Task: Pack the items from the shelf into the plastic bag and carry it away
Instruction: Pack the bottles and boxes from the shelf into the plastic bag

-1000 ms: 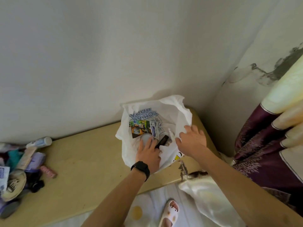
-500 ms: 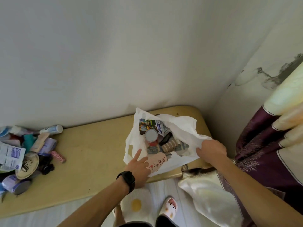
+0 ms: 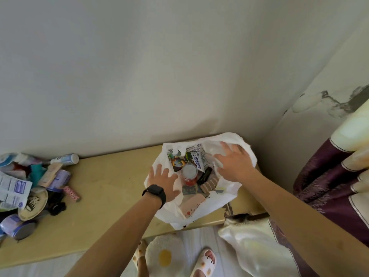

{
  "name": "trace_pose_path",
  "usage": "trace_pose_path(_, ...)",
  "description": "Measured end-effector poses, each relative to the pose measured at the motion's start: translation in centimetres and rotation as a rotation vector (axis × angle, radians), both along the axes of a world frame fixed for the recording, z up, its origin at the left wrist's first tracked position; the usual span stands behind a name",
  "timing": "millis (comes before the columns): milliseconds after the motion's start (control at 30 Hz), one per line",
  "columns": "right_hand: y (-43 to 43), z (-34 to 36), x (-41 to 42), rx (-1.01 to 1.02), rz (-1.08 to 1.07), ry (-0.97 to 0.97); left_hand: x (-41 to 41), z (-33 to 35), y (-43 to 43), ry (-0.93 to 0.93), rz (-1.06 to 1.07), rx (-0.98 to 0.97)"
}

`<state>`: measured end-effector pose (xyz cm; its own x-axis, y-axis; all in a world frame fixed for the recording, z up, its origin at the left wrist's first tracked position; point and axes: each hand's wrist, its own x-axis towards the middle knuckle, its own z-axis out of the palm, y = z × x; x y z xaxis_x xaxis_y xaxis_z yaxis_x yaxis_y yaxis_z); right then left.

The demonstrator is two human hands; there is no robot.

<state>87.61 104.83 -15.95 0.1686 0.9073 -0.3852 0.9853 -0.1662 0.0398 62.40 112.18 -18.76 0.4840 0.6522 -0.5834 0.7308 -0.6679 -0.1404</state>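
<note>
A white plastic bag [image 3: 227, 198] stands open on the right end of the tan shelf [image 3: 111, 188]. Inside it I see a red can with a silver top [image 3: 189, 173], a black item, printed packets and a pink pouch [image 3: 192, 202]. My left hand [image 3: 163, 181], with a black watch on its wrist, lies flat with fingers spread on the bag's left rim. My right hand [image 3: 234, 163] is spread over the bag's far right rim and presses on the plastic. Neither hand holds an item.
A heap of shelf items [image 3: 30, 188] lies at the left end: a white tube [image 3: 66, 158], purple tins, packets, a pink stick. A purple and cream curtain [image 3: 339, 176] hangs at the right. White cloth [image 3: 253, 242] hangs below the shelf's right edge, with my slippered feet underneath.
My right hand has moved from the bag's near right edge up to its far right rim. My left hand has shifted up onto the left rim. The bag's mouth is spread wider.
</note>
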Motion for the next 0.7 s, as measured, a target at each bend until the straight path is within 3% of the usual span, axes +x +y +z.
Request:
trace_pose_path(67,-1.1,-0.8,2.6,-0.128,-0.031,-0.191,-2.0,-1.7,-0.6,0.251,-0.115,0.092)
trace_pose_path(133,-2.4,-1.5,5.1,-0.233,-0.090,-0.257,-3.6,-2.2,-0.7,0.343,-0.137,0.184)
trace_pose_path(367,-4.4,-1.5,4.8,-0.353,-0.071,-0.010,-1.5,1.6,1.7,0.169,-0.158,0.410)
trace_pose_path(500,-5.1,1.6,2.6,-0.153,-0.121,0.167,-0.3,3.8,-0.1,-0.121,-0.046,0.305)
trace_pose_path(700,-7.4,7.2,-4.3,0.296,-0.244,0.662,-3.1,5.2,-5.9,-0.457,0.197,0.156)
